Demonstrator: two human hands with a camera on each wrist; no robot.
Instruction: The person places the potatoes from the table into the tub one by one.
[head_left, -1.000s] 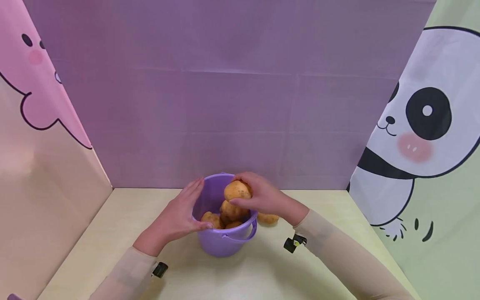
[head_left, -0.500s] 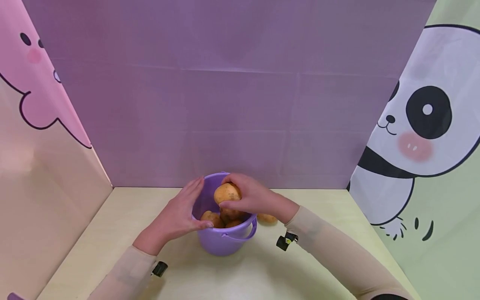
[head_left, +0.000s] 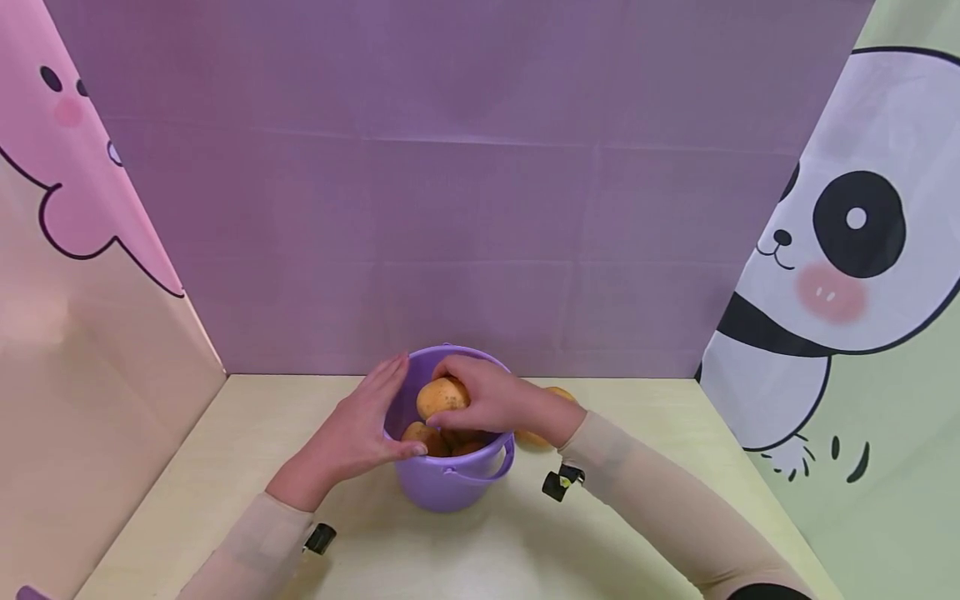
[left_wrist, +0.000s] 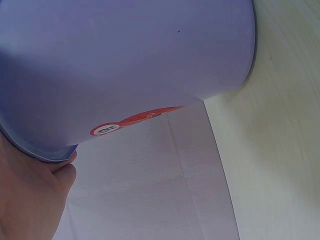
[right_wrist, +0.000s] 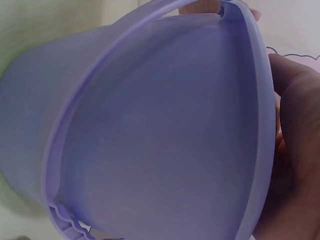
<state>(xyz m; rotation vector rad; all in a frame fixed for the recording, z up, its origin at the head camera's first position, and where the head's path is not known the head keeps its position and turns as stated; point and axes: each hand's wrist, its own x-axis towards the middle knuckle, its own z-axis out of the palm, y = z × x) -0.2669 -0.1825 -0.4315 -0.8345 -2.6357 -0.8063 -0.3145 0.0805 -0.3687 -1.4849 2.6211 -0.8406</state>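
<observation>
A purple bucket [head_left: 442,483] stands upright, its handle [head_left: 502,467] hanging at the right front. My left hand [head_left: 356,433] holds the bucket's left rim, fingers along the outside and the thumb lying over the front edge. Inside the bucket's mouth, my right hand [head_left: 487,396] grips a potato [head_left: 441,398] between thumb and fingers. Below it more potatoes [head_left: 425,437] lie in the bucket, partly hidden by that hand. The right wrist view has the bucket wall [right_wrist: 160,130] filling most of it, with the right hand [right_wrist: 300,145] just beyond the rim.
On the pale table [head_left: 420,550], loose potatoes [head_left: 561,393] lie right of the bucket, partly covered by my right wrist. A purple backdrop [head_left: 480,208] rises behind, and a panda-printed panel [head_left: 825,250] borders the right side. A purple object [head_left: 30,592] peeks in at the bottom left.
My right hand has moved left and lower into the bucket with the potato. Another loose potato now shows behind the right wrist. The left hand and bucket stay put.
</observation>
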